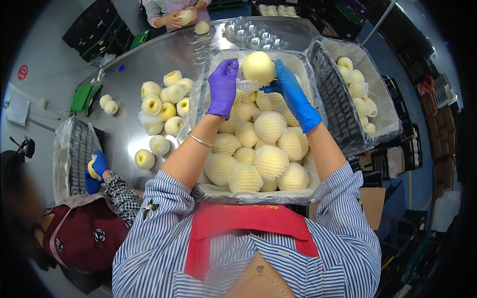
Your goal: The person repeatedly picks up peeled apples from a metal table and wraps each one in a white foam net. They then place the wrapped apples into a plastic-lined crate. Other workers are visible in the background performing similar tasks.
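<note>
My left hand (223,89), in a purple glove, has its fingertips pinched at the edge of a white foam net sleeve (249,85). A bare pale yellow apple (258,67) sits just above that sleeve, between my two hands. My right hand (294,95), gloved in blue, grips the apple's right side, with fingers reaching under it. Below both hands is a crate with a plastic liner (257,197), filled with several apples in foam nets (271,162). The far part of the crate's contents is partly hidden by my hands and the held apple.
Several apples, mostly netted, (151,105) lie on the steel table (123,138) to the left. Clear plastic trays (253,35) are at the far side. Another lined crate (384,130) stands at right. Co-workers handle fruit at far left and across the table.
</note>
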`<state>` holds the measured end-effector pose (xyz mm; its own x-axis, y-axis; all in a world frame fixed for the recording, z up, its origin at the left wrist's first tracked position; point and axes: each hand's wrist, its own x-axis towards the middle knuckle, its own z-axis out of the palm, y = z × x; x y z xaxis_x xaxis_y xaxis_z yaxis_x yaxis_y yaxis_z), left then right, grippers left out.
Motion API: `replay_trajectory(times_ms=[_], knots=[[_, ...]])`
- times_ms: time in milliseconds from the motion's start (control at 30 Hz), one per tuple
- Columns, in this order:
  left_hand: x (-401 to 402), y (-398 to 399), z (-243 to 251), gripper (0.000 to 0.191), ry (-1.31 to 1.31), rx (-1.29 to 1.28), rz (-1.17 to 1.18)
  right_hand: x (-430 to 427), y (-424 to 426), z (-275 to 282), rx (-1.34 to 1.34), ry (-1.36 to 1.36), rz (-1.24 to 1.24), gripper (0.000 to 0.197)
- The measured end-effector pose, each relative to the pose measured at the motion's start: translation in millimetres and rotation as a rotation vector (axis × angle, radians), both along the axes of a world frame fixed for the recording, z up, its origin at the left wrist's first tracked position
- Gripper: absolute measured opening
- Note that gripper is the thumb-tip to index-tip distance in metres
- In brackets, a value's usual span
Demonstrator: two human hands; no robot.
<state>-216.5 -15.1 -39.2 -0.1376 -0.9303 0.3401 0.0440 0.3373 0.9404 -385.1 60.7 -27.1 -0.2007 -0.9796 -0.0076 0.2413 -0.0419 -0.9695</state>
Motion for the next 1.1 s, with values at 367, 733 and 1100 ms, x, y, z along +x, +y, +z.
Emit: replay_trajectory(times_ms=[367, 733, 1100], knots=[[2.9, -12.7, 6.6, 0.014, 0.265, -0.124, 0.014, -1.8, -1.7, 3.5, -0.003, -0.518, 0.189, 0.068], [14.0, -18.3, -1.8, 0.016, 0.101, 0.166, -0.343, -18.4, -6.6, -7.4, -0.205, -0.454, 0.072, 0.061], [7.1, 19.6, 24.8, 0.06, 0.363, 0.685, -0.77, 11.0, 0.1, 10.8, -0.478, 0.323, 0.01, 0.088]])
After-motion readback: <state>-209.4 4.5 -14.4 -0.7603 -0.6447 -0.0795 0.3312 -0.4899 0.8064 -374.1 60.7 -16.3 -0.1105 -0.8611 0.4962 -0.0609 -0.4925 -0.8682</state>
